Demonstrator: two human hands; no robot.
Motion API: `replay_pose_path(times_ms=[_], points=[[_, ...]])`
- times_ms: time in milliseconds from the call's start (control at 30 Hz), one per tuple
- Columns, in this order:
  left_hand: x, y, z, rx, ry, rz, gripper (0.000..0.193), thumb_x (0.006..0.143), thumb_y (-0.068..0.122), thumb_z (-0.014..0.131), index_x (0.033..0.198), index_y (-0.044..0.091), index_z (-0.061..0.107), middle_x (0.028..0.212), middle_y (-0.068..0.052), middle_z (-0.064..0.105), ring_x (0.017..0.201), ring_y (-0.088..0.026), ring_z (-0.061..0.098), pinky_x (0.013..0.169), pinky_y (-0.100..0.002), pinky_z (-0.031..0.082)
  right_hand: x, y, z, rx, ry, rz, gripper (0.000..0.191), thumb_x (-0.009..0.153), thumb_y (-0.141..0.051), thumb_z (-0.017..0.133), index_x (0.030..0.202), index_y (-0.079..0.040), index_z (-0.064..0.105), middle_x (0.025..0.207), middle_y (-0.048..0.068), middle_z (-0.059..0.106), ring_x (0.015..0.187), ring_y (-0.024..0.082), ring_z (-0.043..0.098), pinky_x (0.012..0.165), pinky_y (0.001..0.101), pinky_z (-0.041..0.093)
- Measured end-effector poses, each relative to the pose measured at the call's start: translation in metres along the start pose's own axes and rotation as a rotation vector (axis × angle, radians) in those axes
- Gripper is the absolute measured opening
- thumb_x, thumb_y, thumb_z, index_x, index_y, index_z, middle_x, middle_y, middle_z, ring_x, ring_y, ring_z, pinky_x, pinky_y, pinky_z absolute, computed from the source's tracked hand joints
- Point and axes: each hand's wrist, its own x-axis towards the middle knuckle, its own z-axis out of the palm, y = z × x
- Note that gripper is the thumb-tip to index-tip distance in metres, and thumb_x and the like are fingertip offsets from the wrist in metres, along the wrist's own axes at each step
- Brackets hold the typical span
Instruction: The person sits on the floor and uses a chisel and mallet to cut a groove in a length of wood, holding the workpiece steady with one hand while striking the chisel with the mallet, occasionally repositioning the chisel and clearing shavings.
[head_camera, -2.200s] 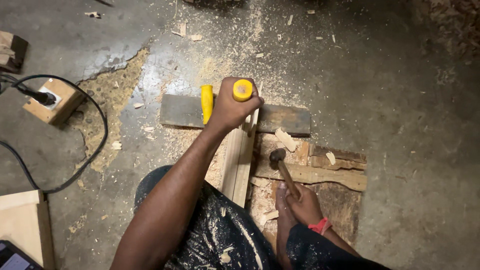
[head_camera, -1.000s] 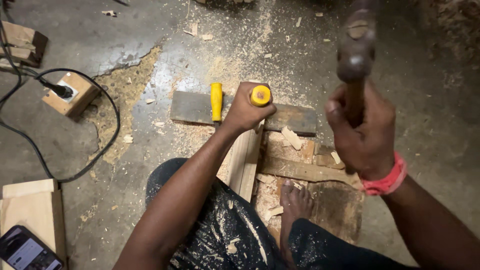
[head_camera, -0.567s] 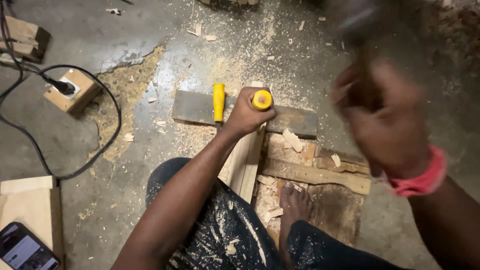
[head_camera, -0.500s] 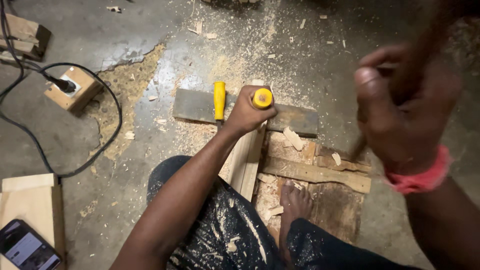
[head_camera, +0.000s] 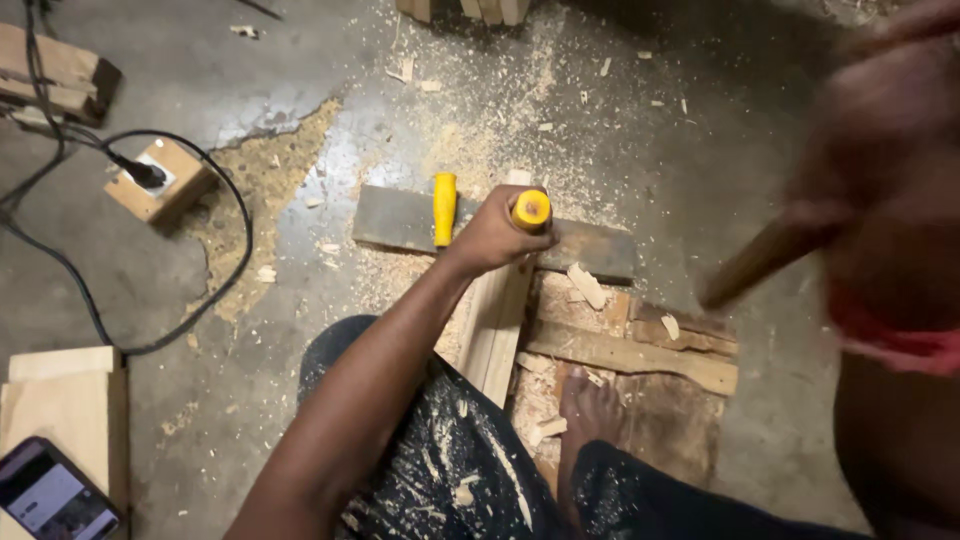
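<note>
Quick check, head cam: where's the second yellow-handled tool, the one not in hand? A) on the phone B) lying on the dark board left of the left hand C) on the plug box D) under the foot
B: the spare yellow-handled tool lies on the dark board, just left of the left hand gripping the chisel.

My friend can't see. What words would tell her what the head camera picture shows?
A person's left hand holds a yellow-handled chisel upright on a pale wooden plank, while the blurred right hand grips a hammer handle. Sawdust and wood chips cover the concrete floor; a second yellow-handled tool lies nearby.
</note>
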Motion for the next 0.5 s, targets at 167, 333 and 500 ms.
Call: replay_pose_path(times_ms=[167,333,500], points=[[0.0,-0.001,-0.006,-0.075,-0.031,-0.114,0.016,0.079,0.0,0.077,0.08,0.006,0.062,0.071,0.0,0.065,0.059,-0.009,0.063,0.049,-0.031,0.053,-0.027,0.009,0.049,-0.188,0.025,-0.118,0.033,0.088,-0.011,0.065,0.121,-0.008,0.066,0.079,0.013,0.07,0.067,0.021,0.066,0.065,0.0375,0.051],[0.004,-0.017,-0.008,0.002,-0.023,0.035,0.015,0.075,-0.001,0.078,0.084,0.005,0.068,0.075,-0.001,0.068,0.067,-0.01,0.064,0.06,-0.031,0.054,-0.041,0.05,0.053,-0.534,-0.552,0.315,0.019,0.087,-0.022,0.073,0.099,-0.008,0.074,0.076,0.011,0.072,0.066,0.021,0.069,0.064,0.0402,0.053],[0.008,-0.032,-0.009,0.074,0.0,0.082,0.017,0.075,0.001,0.079,0.083,0.007,0.066,0.077,0.003,0.065,0.073,-0.007,0.061,0.067,-0.029,0.054,-0.013,0.033,-0.028,-0.174,-0.155,0.069,0.03,0.094,-0.031,0.073,0.093,-0.002,0.07,0.075,0.017,0.066,0.069,0.031,0.061,0.061,0.046,0.049]])
